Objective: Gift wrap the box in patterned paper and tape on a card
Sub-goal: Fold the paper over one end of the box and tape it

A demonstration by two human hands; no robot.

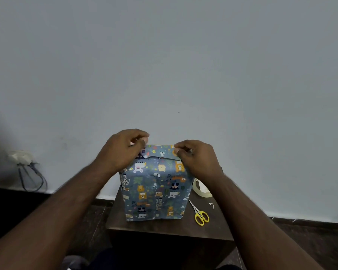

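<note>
A box [156,190] covered in blue paper printed with cartoon animals stands upright on a small dark table [170,228]. Both hands rest on its top edge. My left hand [123,151] pinches the paper at the top left corner, thumb against fingers. At the top right corner my right hand [196,158] pinches a folded flap of the same paper. A fold line runs across the top between the two hands. No card is in view.
Yellow-handled scissors [200,214] lie on the table to the right of the box. A roll of tape [201,188] sits behind my right forearm. A pale wall stands right behind the table, with a socket and cables [25,166] at the left.
</note>
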